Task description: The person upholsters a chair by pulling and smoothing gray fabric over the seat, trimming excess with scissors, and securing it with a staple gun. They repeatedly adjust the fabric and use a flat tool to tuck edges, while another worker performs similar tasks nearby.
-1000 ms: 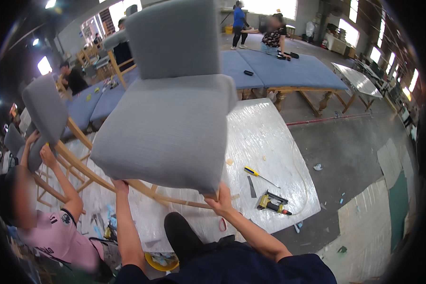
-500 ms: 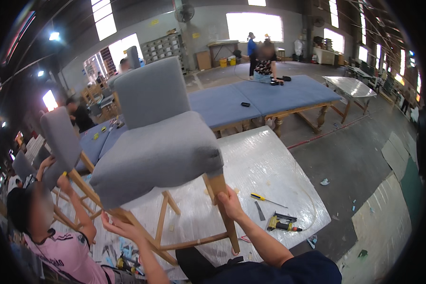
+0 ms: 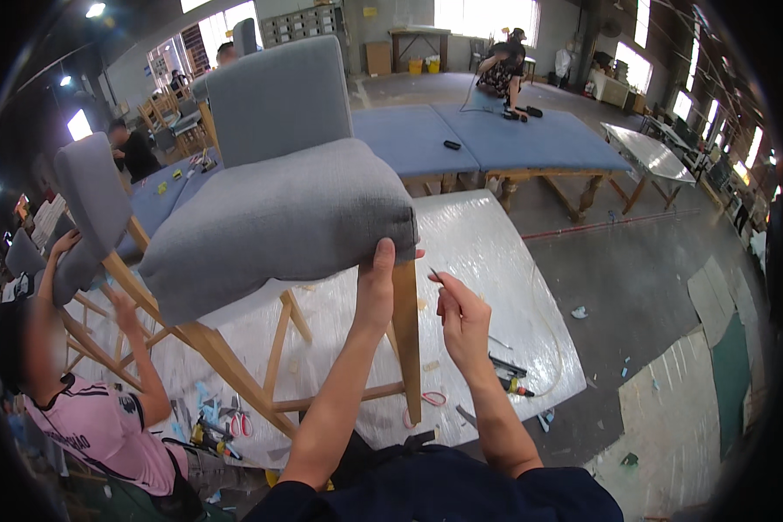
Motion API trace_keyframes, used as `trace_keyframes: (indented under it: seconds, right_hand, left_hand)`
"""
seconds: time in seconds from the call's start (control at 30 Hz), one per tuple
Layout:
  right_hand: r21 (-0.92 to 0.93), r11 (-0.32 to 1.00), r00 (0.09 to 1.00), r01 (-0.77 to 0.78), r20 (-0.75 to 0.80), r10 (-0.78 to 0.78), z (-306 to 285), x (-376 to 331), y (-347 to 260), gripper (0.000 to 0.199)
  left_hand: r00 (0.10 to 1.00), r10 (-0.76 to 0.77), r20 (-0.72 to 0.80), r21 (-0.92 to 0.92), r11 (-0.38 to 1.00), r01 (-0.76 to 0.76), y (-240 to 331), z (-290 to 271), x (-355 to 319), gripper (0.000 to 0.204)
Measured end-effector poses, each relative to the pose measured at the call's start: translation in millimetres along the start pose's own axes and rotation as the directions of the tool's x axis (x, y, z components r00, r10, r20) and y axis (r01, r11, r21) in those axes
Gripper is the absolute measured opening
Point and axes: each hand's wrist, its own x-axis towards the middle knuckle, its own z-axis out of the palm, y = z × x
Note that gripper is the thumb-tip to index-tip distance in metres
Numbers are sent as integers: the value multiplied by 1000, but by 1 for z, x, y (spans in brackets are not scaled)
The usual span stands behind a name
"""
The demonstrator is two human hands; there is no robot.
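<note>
A grey upholstered chair (image 3: 270, 222) with wooden legs stands tilted on the plastic-covered table (image 3: 487, 226) in front of me. My left hand (image 3: 378, 283) is closed round the top of its near right leg (image 3: 406, 335), the thumb pressed against the seat's lower corner. Fingertips show on the leg's other side. Just right of that leg, my right hand (image 3: 464, 317) pinches a small thin dark piece (image 3: 435, 274), too small to name. Red-handled scissors (image 3: 433, 398) lie beside the foot of the leg.
A nail gun (image 3: 511, 378) lies on the table's right part. At left, a person in a pink shirt (image 3: 113, 435) handles another grey chair (image 3: 96, 200). Long blue padded tables (image 3: 531, 143) stand beyond. More scissors (image 3: 239, 424) and blue scraps lie at lower left.
My left hand has moved from the chair's left side to the right leg's top. My right hand has let go of that leg and now pinches a small piece. The view has tilted down.
</note>
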Motion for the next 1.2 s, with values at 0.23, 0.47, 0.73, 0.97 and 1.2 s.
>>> trace_keyframes:
  seconds: [0.23,0.47,0.73,0.97,1.2]
  right_hand:
    - [36,999,998,28,-50,-26,10,26,-23,14]
    - [238,971,989,-10,-139,44,29,43,-17,16]
    - [629,771,961,102,-262,86,67,48,-22,18]
    - [695,714,936,79,-297,186,82,42,-5,11]
    - [832,493,952,-254,125,280,66,72,14,25]
  left_hand:
    - [990,124,-63,53,991,-120,-21,-2,8,65]
    - [972,202,-119,737,674,-50,6,-9,-17,38]
    - [677,607,416,875,-66,-479,136,-16,-22,25]
    - [682,191,706,698,-351,-624,135,-3,20,64]
    - [487,354,799,602,-491,-630,91,-15,47,35]
